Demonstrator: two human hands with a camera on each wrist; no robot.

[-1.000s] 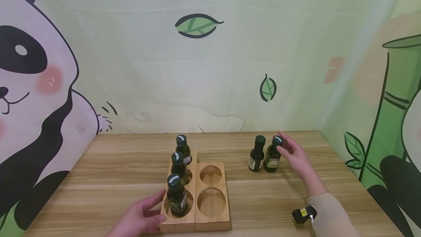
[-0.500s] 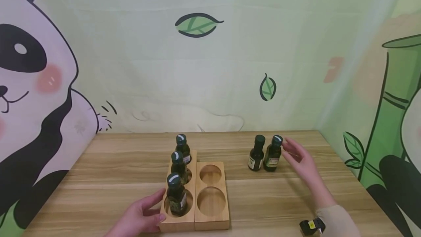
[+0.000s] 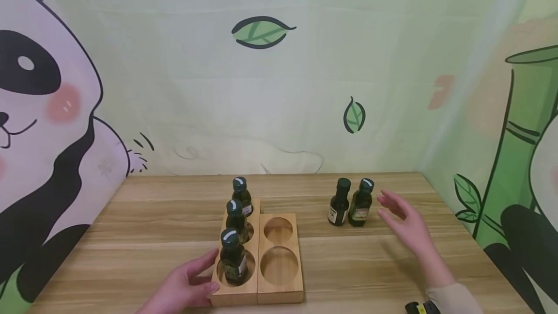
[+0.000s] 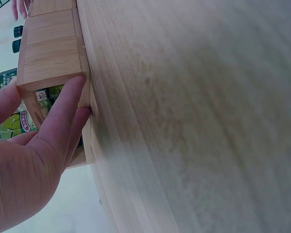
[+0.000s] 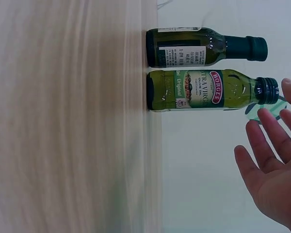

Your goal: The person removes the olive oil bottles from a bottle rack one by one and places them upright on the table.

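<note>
So L hand [image 3: 183, 282] touches rack [image 3: 235, 298], R hand [image 3: 409, 224] loosely spread nr bottle [image 3: 360, 209].

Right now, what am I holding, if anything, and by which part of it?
Your left hand is on the wooden rack, at its left side by the near corner; whether it grips it can't be told. Your right hand holds nothing.
</note>
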